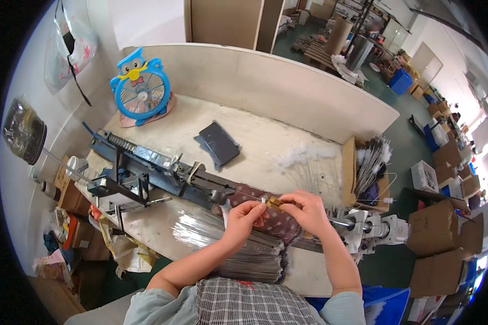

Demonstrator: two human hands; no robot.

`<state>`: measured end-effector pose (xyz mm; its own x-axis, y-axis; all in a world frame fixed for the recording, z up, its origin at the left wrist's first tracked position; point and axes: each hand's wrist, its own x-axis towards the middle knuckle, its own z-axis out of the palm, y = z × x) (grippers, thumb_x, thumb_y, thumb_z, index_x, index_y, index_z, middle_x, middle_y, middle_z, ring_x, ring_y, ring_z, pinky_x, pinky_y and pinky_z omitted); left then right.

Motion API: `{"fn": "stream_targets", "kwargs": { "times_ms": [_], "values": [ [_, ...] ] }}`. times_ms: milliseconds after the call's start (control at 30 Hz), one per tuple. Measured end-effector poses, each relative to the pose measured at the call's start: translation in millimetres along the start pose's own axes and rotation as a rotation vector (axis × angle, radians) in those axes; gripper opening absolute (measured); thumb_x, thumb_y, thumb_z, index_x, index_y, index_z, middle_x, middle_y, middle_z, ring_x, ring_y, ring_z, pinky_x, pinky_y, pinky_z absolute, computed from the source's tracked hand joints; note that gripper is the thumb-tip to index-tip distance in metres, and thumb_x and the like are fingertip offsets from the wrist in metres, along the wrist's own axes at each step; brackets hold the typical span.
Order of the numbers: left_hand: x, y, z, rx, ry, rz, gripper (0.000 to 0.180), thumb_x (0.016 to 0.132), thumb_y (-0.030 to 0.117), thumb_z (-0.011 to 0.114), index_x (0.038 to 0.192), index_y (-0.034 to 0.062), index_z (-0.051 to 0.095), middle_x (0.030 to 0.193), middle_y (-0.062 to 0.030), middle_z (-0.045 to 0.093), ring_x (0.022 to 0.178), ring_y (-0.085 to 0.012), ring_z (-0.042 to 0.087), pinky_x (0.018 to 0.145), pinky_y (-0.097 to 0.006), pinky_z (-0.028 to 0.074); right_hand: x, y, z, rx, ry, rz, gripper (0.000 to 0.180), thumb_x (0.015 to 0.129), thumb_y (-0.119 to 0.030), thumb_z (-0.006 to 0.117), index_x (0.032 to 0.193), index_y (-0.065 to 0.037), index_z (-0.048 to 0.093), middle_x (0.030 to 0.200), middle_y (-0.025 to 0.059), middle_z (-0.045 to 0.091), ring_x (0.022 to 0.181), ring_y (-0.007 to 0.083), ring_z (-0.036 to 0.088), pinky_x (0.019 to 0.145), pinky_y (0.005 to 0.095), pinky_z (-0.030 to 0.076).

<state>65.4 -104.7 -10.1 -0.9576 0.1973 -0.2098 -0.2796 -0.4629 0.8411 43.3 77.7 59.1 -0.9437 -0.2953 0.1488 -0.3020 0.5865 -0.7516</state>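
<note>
In front of my chest my left hand (245, 219) is closed, thumb and fingertips pinched by a small white tip (264, 200) at the end of a thin metal rod (244, 192). That rod runs in from the long blue metal machine (152, 168) on the left. Close beside it, my right hand (308, 212) is closed with its fingertips on a small brass-coloured block (275, 202). Below both hands lies a thick bundle of thin metal rods (249, 260). A brown polka-dotted cloth (290, 230) is spread under the hands.
A blue cartoon-shaped fan (142, 95) and a dark flat box (218, 144) stand behind the machine. White-tipped rods (309, 162) lie at the far right, beside a cardboard box (350, 173) of rods. A silver clamp-like mechanism (371, 230) sits at the right edge.
</note>
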Motion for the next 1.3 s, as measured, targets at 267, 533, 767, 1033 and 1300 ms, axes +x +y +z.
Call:
{"fn": "stream_targets", "kwargs": {
  "times_ms": [267, 533, 767, 1033, 1300],
  "values": [
    [5.6, 0.8, 15.3, 0.014, 0.041, -0.021, 0.016, 0.090, 0.019, 0.058, 0.089, 0.0035, 0.064, 0.077, -0.0002, 0.062, 0.062, -0.0042, 0.050, 0.056, -0.018, 0.038, -9.1, 8.1, -7.3, 0.253, -0.082, 0.029, 0.019, 0.077, -0.014, 0.068, 0.094, -0.004, 0.066, 0.075, 0.0068, 0.062, 0.069, 0.0203, 0.058, 0.064, 0.0306, 0.046],
    [-5.0, 17.0, 3.2, -0.066, 0.253, -0.003, 0.014, 0.090, 0.020, 0.058, 0.093, 0.0060, 0.061, 0.077, -0.0013, 0.061, 0.058, -0.0047, 0.049, 0.053, -0.019, 0.039, 32.4, -12.8, 29.8, -0.360, 0.312, -0.347, 0.009, 0.072, -0.015, 0.067, 0.076, -0.008, 0.062, 0.069, 0.0049, 0.058, 0.072, 0.0244, 0.056, 0.064, 0.0371, 0.046],
    [-6.8, 17.2, -5.1, -0.164, 0.210, -0.062, 0.015, 0.091, 0.022, 0.057, 0.090, 0.0066, 0.060, 0.072, -0.0015, 0.060, 0.057, -0.0056, 0.049, 0.053, -0.020, 0.040, 34.0, -14.0, 37.1, -0.196, 0.075, -0.228, 0.013, 0.078, -0.019, 0.063, 0.081, -0.007, 0.067, 0.075, 0.0080, 0.063, 0.074, 0.0268, 0.059, 0.066, 0.0366, 0.047],
    [-3.7, 28.0, -6.3, -0.058, 0.111, -0.129, 0.043, 0.097, 0.043, 0.038, 0.102, 0.0044, 0.057, 0.086, -0.0079, 0.063, 0.076, -0.0131, 0.061, 0.068, -0.025, 0.046, 37.1, -16.5, 37.2, -0.059, -0.060, 0.026, 0.018, 0.078, -0.019, 0.064, 0.087, -0.005, 0.068, 0.078, 0.0098, 0.065, 0.076, 0.0259, 0.060, 0.066, 0.0353, 0.048],
    [-6.2, 22.9, 6.4, -0.372, 0.225, -0.024, 0.041, 0.097, 0.041, 0.037, 0.107, 0.0051, 0.055, 0.098, -0.0073, 0.062, 0.091, -0.0181, 0.061, 0.084, -0.032, 0.045, 22.3, -37.2, 69.3, -0.409, 0.277, -0.224, 0.027, 0.070, -0.020, 0.070, 0.094, -0.008, 0.065, 0.093, 0.0022, 0.062, 0.093, 0.0227, 0.056, 0.075, 0.0372, 0.044]
  ]
}}
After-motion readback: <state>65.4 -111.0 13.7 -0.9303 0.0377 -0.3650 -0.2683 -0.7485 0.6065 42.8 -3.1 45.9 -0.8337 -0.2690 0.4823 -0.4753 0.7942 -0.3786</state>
